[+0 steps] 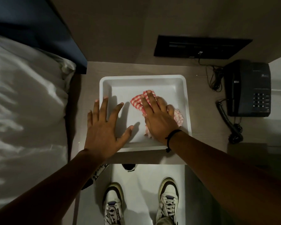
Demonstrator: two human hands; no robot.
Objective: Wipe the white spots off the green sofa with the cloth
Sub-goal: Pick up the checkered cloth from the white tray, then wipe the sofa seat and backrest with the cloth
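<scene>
Bed with pale rumpled sheets (23,111) along the left, dark blue headboard (52,33) behind it. Beige laminate surface (204,127) between bed and wall, carrying everything else. No green sofa anywhere in view, nor any white spots; sofa's whereabouts not to be told from this view.

White square plastic tray (144,78) at centre of the surface, shallow and rimmed. Black corded desk telephone (248,88) well apart to the right, coiled cord (225,117) trailing toward the front edge. Black wall panel (199,47) above. Pair of white laced sneakers (113,207) on the floor below.

Left hand (104,127) spread flat, fingers splayed, palm over the tray's near-left corner, fingertips reaching over the left rim; grip fully open, holding nothing.

Right hand (159,117) pressed flat on the red-and-white checked cloth (137,102) inside the tray, right of centre. Fingers extended and close together, not curled: grip open, resting on the cloth rather than clasping it. Black wristband (171,134) at the wrist.

Cloth bunched directly under the right palm, edges showing beyond the fingertips and at the far side, long axis running roughly with the fingers. Right hand clearly the nearer; likely next needed, fingers closing to gather the cloth before carrying it off to the sofa.
</scene>
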